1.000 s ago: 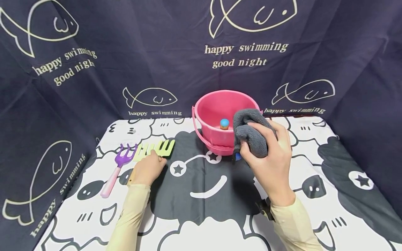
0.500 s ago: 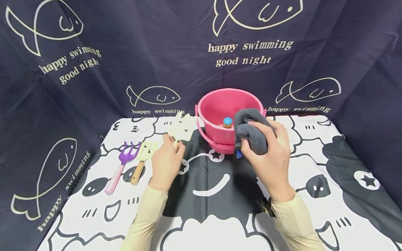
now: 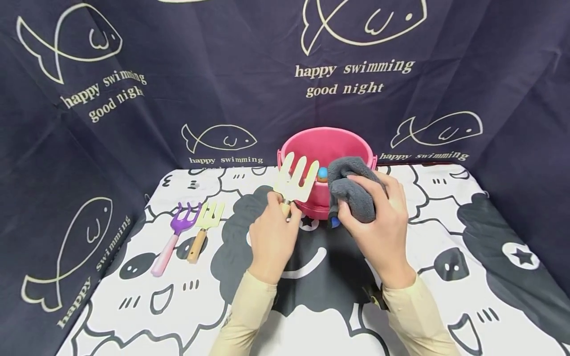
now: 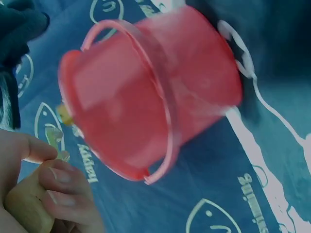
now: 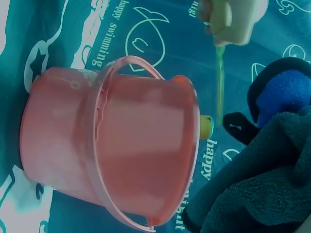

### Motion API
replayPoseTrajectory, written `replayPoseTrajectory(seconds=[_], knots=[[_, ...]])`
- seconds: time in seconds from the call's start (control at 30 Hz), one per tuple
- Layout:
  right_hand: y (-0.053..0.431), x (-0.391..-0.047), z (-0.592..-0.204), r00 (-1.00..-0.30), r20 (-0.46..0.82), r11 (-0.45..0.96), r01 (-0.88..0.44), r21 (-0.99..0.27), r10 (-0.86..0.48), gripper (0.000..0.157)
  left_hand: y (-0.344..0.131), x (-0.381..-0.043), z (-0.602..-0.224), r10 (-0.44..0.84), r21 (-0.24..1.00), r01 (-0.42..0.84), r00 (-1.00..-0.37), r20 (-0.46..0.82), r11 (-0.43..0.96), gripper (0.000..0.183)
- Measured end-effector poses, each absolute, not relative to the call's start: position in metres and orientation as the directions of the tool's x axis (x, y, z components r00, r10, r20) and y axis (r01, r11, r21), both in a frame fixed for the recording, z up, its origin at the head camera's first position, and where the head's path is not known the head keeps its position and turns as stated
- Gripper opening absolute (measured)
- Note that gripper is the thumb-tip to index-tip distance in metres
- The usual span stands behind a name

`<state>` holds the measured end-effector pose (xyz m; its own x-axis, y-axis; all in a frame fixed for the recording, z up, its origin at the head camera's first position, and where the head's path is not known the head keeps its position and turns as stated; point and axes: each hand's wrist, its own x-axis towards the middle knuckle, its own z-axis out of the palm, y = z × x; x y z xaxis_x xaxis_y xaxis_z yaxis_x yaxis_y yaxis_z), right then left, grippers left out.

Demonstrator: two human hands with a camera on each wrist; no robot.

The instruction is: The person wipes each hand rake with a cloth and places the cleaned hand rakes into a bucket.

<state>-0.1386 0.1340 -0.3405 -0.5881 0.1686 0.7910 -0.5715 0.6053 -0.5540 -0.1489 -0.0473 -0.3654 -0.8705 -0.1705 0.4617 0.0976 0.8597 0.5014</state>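
My left hand grips the wooden handle of a pale yellow-green hand rake, tines up, in front of the bucket's left rim. The rake's tines look edge-on in the right wrist view. A pink bucket stands at the back middle with its handle hanging down in front. Above its rim shows a yellow, blue-topped end of something; the rest is hidden. In my right hand is a bunched dark grey towel, held at the bucket's right front. A blue patch shows on it.
At the left of the table lie a purple hand fork with a pink handle and a second pale-green rake with a wooden handle, side by side. A dark fish-print curtain closes the back and sides. A sheep-print cloth covers the table.
My left hand has lifted one green rake from beside the other and carried it right, up to the bucket. The right hand has stayed nearly still with the towel.
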Motion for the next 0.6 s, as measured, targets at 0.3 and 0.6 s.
replayPoseTrajectory(seconds=[0.3,0.6], knots=[[0.128,-0.134,-0.328,-0.495,0.868,0.588,-0.692,-0.419,0.036,0.039,-0.04,-0.133,-0.356,-0.118,0.509,0.176,-0.862,0.493,0.843,0.026],[0.127,-0.135,-0.323,-0.489,0.868,0.606,-0.667,-0.433,0.082,0.039,-0.038,-0.127,-0.357,-0.125,0.488,0.152,-0.863,0.49,0.86,0.023]])
